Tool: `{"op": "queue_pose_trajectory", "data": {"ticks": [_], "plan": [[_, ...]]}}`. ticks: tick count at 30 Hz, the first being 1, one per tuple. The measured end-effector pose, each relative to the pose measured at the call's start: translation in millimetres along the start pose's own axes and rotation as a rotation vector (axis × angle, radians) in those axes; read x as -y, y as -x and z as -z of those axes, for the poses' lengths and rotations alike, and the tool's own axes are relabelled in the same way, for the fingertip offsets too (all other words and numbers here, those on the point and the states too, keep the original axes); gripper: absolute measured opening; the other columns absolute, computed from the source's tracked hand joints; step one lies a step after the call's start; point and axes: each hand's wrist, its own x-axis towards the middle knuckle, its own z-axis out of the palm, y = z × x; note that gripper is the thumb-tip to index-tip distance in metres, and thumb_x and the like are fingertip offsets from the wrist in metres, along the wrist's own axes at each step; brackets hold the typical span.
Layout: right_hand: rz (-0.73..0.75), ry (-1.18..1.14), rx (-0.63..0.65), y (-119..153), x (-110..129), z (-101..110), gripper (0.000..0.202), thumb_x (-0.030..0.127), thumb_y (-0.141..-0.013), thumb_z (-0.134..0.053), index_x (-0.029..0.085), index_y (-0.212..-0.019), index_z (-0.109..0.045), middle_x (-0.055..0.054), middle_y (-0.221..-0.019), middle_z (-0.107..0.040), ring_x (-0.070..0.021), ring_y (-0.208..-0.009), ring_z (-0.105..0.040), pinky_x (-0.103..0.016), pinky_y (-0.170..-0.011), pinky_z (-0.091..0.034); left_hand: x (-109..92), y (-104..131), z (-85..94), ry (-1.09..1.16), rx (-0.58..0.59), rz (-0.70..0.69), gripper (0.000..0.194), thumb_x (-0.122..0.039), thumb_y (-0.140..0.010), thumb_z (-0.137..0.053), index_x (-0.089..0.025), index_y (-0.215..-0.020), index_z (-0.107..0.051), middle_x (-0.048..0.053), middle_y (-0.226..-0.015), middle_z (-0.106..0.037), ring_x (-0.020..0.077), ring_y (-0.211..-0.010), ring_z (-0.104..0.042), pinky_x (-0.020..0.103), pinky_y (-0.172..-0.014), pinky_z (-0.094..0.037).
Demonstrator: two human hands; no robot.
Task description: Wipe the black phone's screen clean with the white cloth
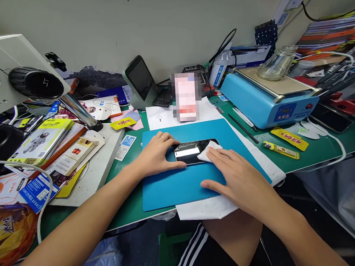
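- The green table [126, 205] carries everything in reach; a blue machine [253, 101] sits at its far right, well apart from the work.
- On the table, partly over white paper [199, 211], lies the blue mat [168, 191].
- The right hand [240, 173] comes in from the near right, fingers together and pressing down, thumb loosely spread away from them over the mat.
- The left hand [155, 156] is held moderately wide around the phone's left end, fingertips at the far edge and thumb along the near edge, gripping it.
- The phone [191, 160] lies flat on the mat between the hands, its long axis running left to right. It is just right of the left hand, which touches it directly; the right hand meets its right end through the cloth.
- The folded white cloth [206, 152] covers part of that right end, under the right fingertips.
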Motion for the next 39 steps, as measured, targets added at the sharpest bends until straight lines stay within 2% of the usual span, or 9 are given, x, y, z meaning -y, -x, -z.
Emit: {"op": "queue_pose_trajectory", "data": {"ticks": [3,6,13,17,21,24,29,34,39], "plan": [[0.014,-0.027,0.052,-16.3,-9.7,0.9,0.078,0.069,-0.094,-0.045,0.02,-0.153,-0.046,-0.014,-0.155,-0.05,-0.0365,-0.142,-0.047,-0.061,-0.115,-0.039,0.0,0.3,-1.3,-0.008,-0.009,-0.004,0.064,-0.066,-0.079,-0.073,-0.023,-0.125,-0.065,0.01,-0.117,-0.062,0.0305,-0.109,-0.054,0.048,-0.096,-0.049],[0.04,-0.026,0.068,-24.5,-9.6,-0.8,0.08,0.07,-0.094,-0.045,0.019,-0.156,-0.041,-0.014,-0.16,-0.044,-0.0348,-0.148,-0.039,-0.062,-0.118,-0.034,0.4,0.2,-2.1,-0.012,-0.011,-0.005,0.064,-0.066,-0.079,-0.073,-0.023,-0.126,-0.065,0.01,-0.117,-0.061,0.0306,-0.109,-0.054,0.048,-0.096,-0.049],[0.151,-0.012,0.048,-3.0,16.1,-3.9,0.072,0.064,-0.098,-0.043,0.018,-0.154,-0.043,-0.011,-0.159,-0.044,-0.0319,-0.148,-0.04,-0.06,-0.121,-0.029,0.7,0.1,-1.5,-0.028,-0.011,-0.01,0.065,-0.066,-0.079,-0.073,-0.021,-0.125,-0.066,0.011,-0.117,-0.062,0.0308,-0.109,-0.054,0.048,-0.095,-0.049],[0.078,-0.002,0.033,9.2,0.1,-1.4,0.066,0.061,-0.101,-0.038,0.023,-0.154,-0.044,-0.01,-0.158,-0.045,-0.0328,-0.145,-0.045,-0.063,-0.118,-0.032,-0.2,0.4,-0.1,-0.026,0.002,0.001,0.065,-0.068,-0.08,-0.071,-0.021,-0.125,-0.065,0.01,-0.116,-0.061,0.0307,-0.11,-0.054,0.048,-0.097,-0.049],[0.015,0.053,0.001,19.9,-24.7,-0.2,0.068,0.062,-0.101,-0.035,0.02,-0.153,-0.045,-0.01,-0.158,-0.045,-0.0346,-0.145,-0.044,-0.065,-0.116,-0.033,0.6,0.6,-0.1,-0.017,0.012,0.004,0.066,-0.069,-0.08,-0.07,-0.022,-0.126,-0.065,0.01,-0.119,-0.061,0.0312,-0.112,-0.053,0.047,-0.096,-0.049],[-0.001,0.072,-0.025,26.2,-29.7,-3.0,0.069,0.063,-0.101,-0.035,0.019,-0.154,-0.045,-0.011,-0.158,-0.046,-0.0352,-0.147,-0.04,-0.063,-0.116,-0.035,2.4,0.7,-1.1,-0.011,0.006,-0.004,0.067,-0.069,-0.079,-0.07,-0.022,-0.126,-0.065,0.01,-0.12,-0.061,0.0312,-0.111,-0.053,0.047,-0.095,-0.049],[0.014,0.041,-0.047,21.4,-2.8,-8.7,0.077,0.066,-0.098,-0.038,0.012,-0.154,-0.043,-0.015,-0.157,-0.047,-0.0337,-0.147,-0.04,-0.06,-0.118,-0.035,3.7,0.2,-1.9,-0.015,-0.018,-0.025,0.067,-0.068,-0.079,-0.072,-0.02,-0.125,-0.065,0.01,-0.118,-0.062,0.0303,-0.108,-0.054,0.047,-0.096,-0.049],[0.086,-0.113,0.054,-1.4,36.8,-7.2,0.091,0.072,-0.093,-0.045,0.006,-0.155,-0.039,-0.018,-0.161,-0.039,-0.0317,-0.15,-0.036,-0.05,-0.118,-0.04,4.0,1.2,-2.8,-0.039,-0.019,-0.039,0.064,-0.067,-0.082,-0.069,-0.019,-0.124,-0.066,0.011,-0.115,-0.061,0.0304,-0.108,-0.053,0.048,-0.095,-0.049],[0.069,-0.176,0.067,-2.1,40.0,-6.5,0.087,0.069,-0.095,-0.045,0.008,-0.157,-0.037,-0.018,-0.162,-0.037,-0.0319,-0.151,-0.034,-0.052,-0.119,-0.038,3.4,2.0,-3.7,-0.038,-0.002,-0.029,0.067,-0.068,-0.082,-0.068,-0.019,-0.128,-0.064,0.01,-0.112,-0.061,0.0304,-0.106,-0.054,0.048,-0.093,-0.05]]}}
